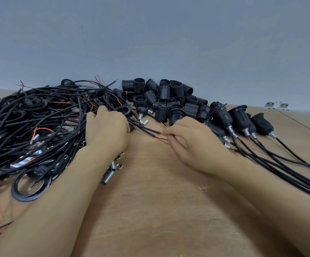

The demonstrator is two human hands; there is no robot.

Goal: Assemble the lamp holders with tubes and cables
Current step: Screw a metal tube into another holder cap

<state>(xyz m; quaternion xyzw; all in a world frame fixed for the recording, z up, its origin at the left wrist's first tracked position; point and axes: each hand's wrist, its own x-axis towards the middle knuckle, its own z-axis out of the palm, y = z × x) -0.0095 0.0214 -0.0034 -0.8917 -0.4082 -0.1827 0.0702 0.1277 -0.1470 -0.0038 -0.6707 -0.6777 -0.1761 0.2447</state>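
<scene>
No readable markings anywhere. Landmark: heap of threaded lamp holders [166, 98] at back of surface [159, 197]. Left of heap: cable tangle [39, 123]. Left hand [107, 130] knuckles-up at tangle's edge, fingers curled into the cables; what it grips is hidden. Metal tubes [110, 172] under its wrist. Right hand [189, 140], in front of heap, pinches red-black wire ends [157, 135]. Right of heap: assembled holders [243, 119], cables trailing.

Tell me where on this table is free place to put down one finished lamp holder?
Bare wood lies between the two forearms, near the table front edge. Crowded: cable tangle left, loose black sockets at the back, finished holders with cables right. Small metal tubes lie beside the left hand.
</scene>
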